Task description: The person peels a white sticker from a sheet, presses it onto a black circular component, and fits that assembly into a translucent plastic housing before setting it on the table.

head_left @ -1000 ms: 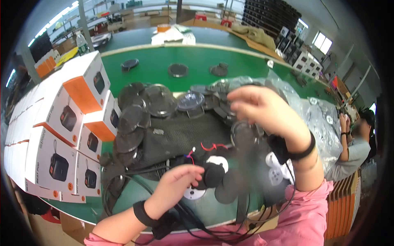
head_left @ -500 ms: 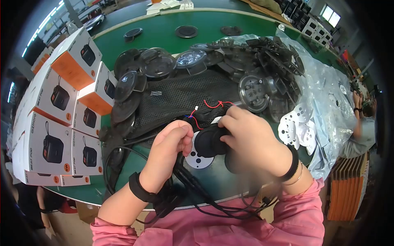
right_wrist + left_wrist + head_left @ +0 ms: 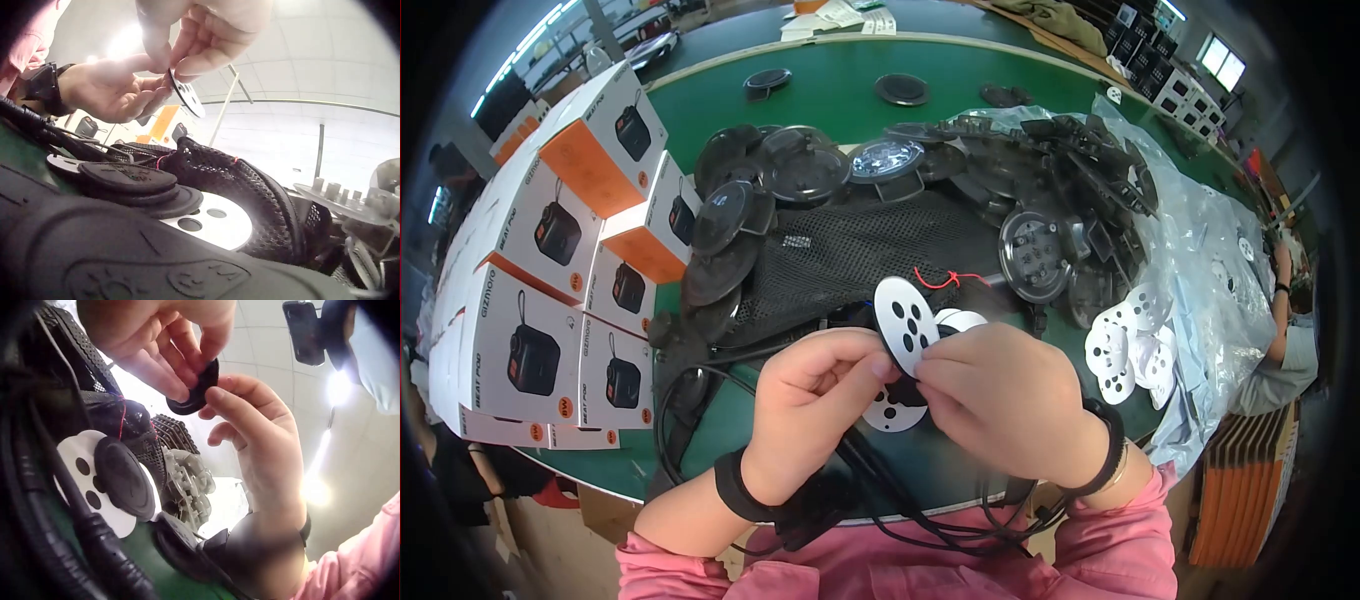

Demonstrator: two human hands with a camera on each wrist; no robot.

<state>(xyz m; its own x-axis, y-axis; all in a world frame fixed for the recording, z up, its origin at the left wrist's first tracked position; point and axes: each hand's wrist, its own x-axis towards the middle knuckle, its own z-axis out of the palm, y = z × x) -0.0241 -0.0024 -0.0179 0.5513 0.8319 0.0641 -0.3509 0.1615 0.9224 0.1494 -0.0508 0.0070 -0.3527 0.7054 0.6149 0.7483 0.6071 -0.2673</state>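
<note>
Above the green table, both hands pinch one thin disc [image 3: 907, 322], with a white face that has several holes and a black back [image 3: 199, 394]. My left hand [image 3: 815, 400] has its thumb and fingertips at the disc's left edge. The right hand [image 3: 1010, 395] grips its right edge between thumb and fingers, close to the left fingertips. Below the hands, another white holed disc [image 3: 895, 415] lies on the table. Round black pads [image 3: 131, 178] lie stacked on white holed sheets in the right wrist view.
Printed speaker boxes [image 3: 520, 345] are stacked at left. A black mesh bag [image 3: 840, 260] lies behind the hands, ringed by smoky plastic round parts [image 3: 1035, 255]. White holed sheets [image 3: 1115, 350] and clear plastic bags [image 3: 1200, 240] lie at right. Black cables [image 3: 880, 490] run along the front edge.
The right hand has come down from over the plastic parts to the black pads, then lifted with a disc. Both hands now hold it, its white holed face turned to the head camera.
</note>
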